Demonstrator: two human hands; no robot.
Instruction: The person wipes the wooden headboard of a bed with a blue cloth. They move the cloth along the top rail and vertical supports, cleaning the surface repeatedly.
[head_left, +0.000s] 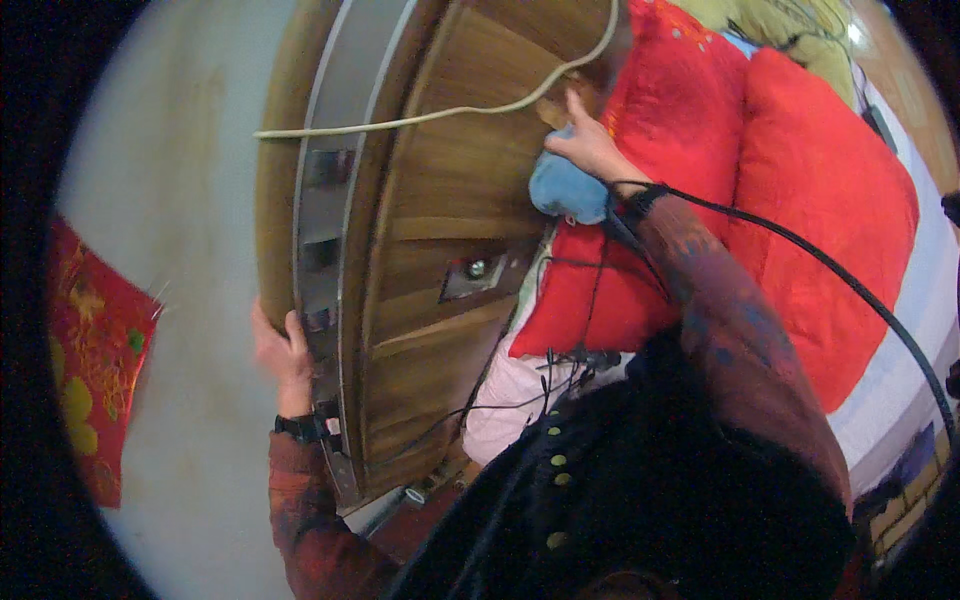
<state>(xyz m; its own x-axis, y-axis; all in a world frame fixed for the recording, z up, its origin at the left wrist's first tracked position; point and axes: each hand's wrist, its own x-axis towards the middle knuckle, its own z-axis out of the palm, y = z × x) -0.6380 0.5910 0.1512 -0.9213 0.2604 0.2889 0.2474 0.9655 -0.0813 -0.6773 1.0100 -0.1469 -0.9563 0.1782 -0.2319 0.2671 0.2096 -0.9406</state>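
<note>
My left hand (283, 349) grips the outer edge of a wooden bed headboard (435, 180), with its thumb on the near side and its fingers towards the wall. A folded blue cloth (566, 187) is in my right hand (596, 146), between the headboard's face and a red pillow (682, 112). Part of the cloth hides under that hand. A glossy grey strip (322, 202) runs along the headboard near my left hand. Lower on the headboard sits a small plate with a round shiny fitting (478, 268).
A cream cord (465, 111) hangs across the headboard. A black cable (817, 247) passes over my right wrist and a second red pillow (840, 187). Thin black wires (570, 375) lie by pink bedding (502, 420). A red and gold decoration (97, 360) hangs on the pale wall (202, 300).
</note>
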